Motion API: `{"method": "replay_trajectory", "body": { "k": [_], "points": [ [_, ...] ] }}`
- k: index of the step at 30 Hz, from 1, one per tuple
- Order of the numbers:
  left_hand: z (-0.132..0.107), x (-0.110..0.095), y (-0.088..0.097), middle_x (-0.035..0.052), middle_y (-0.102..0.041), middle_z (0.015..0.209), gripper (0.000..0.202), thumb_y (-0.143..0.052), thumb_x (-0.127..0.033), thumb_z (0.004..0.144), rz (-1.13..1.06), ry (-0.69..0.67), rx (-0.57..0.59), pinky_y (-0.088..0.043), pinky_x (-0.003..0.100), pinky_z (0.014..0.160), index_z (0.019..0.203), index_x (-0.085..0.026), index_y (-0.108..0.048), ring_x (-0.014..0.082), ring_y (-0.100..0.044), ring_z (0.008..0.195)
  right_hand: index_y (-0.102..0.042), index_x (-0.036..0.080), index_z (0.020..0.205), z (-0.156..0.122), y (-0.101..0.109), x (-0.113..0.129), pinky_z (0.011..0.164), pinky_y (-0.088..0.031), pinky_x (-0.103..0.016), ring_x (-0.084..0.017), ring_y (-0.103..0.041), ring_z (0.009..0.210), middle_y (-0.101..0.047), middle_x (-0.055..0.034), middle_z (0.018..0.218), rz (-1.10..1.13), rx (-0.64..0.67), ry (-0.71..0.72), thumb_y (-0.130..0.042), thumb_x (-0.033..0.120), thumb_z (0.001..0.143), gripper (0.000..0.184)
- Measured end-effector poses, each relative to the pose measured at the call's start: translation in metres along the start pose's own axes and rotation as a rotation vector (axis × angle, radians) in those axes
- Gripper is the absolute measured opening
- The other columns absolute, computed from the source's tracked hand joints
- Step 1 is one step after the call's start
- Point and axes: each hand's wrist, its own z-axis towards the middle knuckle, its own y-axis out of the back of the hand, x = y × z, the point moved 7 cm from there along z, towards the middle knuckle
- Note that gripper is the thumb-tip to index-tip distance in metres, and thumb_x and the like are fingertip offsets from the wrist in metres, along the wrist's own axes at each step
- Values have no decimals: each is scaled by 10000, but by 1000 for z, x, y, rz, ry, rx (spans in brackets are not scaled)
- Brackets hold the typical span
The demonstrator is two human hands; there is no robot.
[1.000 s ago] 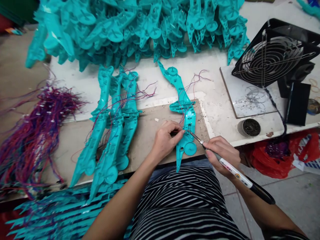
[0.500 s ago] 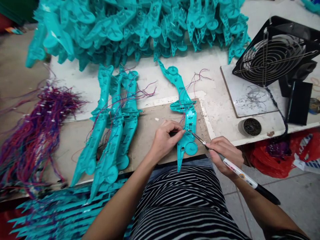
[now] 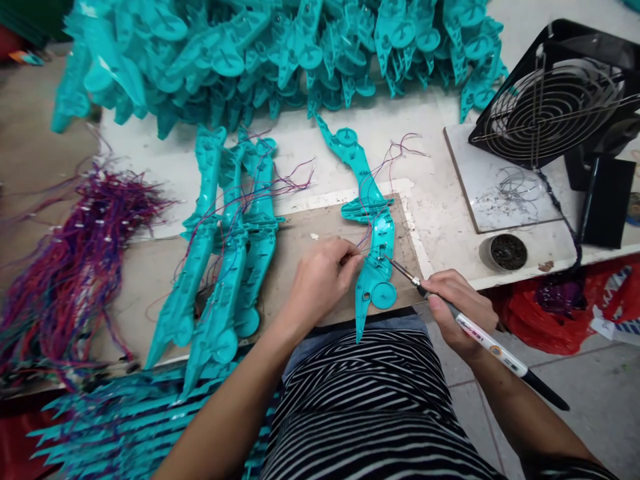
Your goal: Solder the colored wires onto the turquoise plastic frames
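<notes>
A long teal plastic shell [image 3: 374, 233] with thin red and blue wires lies on a brown board [image 3: 300, 253] in front of me. My left hand [image 3: 320, 280] is closed in a pinch at the shell's left edge, holding a thin wire end. My right hand [image 3: 457, 307] grips a white-handled soldering iron [image 3: 480, 340], whose metal tip rests on the shell's inside near the wires.
Several wired teal shells [image 3: 225, 247] lie to the left. A big heap of teal shells [image 3: 270, 53] fills the back. A bundle of red and purple wires [image 3: 70, 260] sits far left. A black fan [image 3: 550, 100], a small round tin [image 3: 505, 252] and a white tile [image 3: 495, 193] stand at right.
The iron's tip has shifted slightly up and right along the shell. My left hand's pinch has moved a little away from the shell's edge.
</notes>
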Motion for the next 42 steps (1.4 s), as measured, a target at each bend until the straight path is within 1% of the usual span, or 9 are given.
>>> {"method": "replay_trajectory", "body": {
  "k": [3, 7, 11, 18, 24, 30, 35, 40, 42],
  "points": [
    [2, 7, -11, 2, -606, 663, 91, -628, -205, 835, -83, 65, 8, -411, 261, 631, 758, -178, -668, 140, -542, 656, -725, 211, 1088, 0, -1, 0, 621, -544, -346, -192, -644, 733, -701, -46, 764, 5, -9, 4, -583, 48, 823, 342],
    [1, 16, -27, 16, -638, 738, 78, -650, -216, 821, -235, 110, -14, -448, 259, 644, 768, -174, -689, 138, -575, 690, -722, 205, 1080, 0, -1, 2, 615, -550, -344, -188, -649, 724, -708, -47, 767, -14, -15, 29, -581, 52, 822, 332],
    [0, 20, -34, 33, -662, 791, 72, -657, -212, 813, -307, 117, -35, -485, 260, 665, 768, -178, -700, 146, -598, 728, -721, 202, 1066, 0, -3, 3, 603, -561, -346, -187, -651, 718, -712, -53, 772, -33, -1, 52, -577, 67, 827, 310],
    [0, 18, -36, 21, -642, 750, 80, -668, -180, 795, -313, 118, -78, -485, 251, 651, 722, -183, -701, 141, -581, 717, -699, 208, 1116, -3, -9, 0, 637, -570, -361, -192, -644, 750, -703, -53, 794, -48, 41, 79, -584, 55, 825, 348],
    [-1, 18, -37, 19, -629, 743, 88, -667, -179, 796, -331, 125, -85, -478, 251, 653, 714, -174, -698, 135, -572, 706, -667, 177, 1130, -2, -13, 5, 645, -560, -339, -184, -614, 757, -681, -54, 772, -93, 104, 166, -599, 38, 823, 345],
    [0, 18, -37, 18, -626, 748, 96, -673, -171, 797, -334, 139, -81, -474, 247, 653, 703, -171, -694, 130, -568, 705, -659, 185, 1154, -3, -14, 5, 649, -559, -337, -188, -611, 766, -666, -55, 776, -104, 128, 177, -592, 49, 831, 357],
    [0, 18, -38, 18, -628, 745, 93, -674, -160, 795, -330, 128, -84, -465, 237, 636, 705, -162, -696, 127, -571, 706, -646, 182, 1174, -5, -13, 6, 660, -562, -343, -189, -608, 779, -665, -56, 790, -117, 108, 189, -592, 53, 833, 369],
    [0, 19, -38, 14, -629, 745, 98, -672, -168, 798, -324, 113, -95, -472, 237, 633, 703, -169, -693, 129, -574, 707, -655, 173, 1140, -6, -14, 5, 653, -564, -338, -184, -607, 776, -658, -55, 780, -122, 130, 186, -586, 55, 840, 330],
    [0, 19, -38, 14, -630, 746, 97, -672, -166, 796, -319, 114, -90, -480, 238, 641, 701, -173, -693, 131, -579, 714, -648, 175, 1159, -5, -12, 5, 651, -563, -338, -183, -603, 775, -659, -55, 784, -117, 111, 189, -583, 54, 841, 347]
  ]
}}
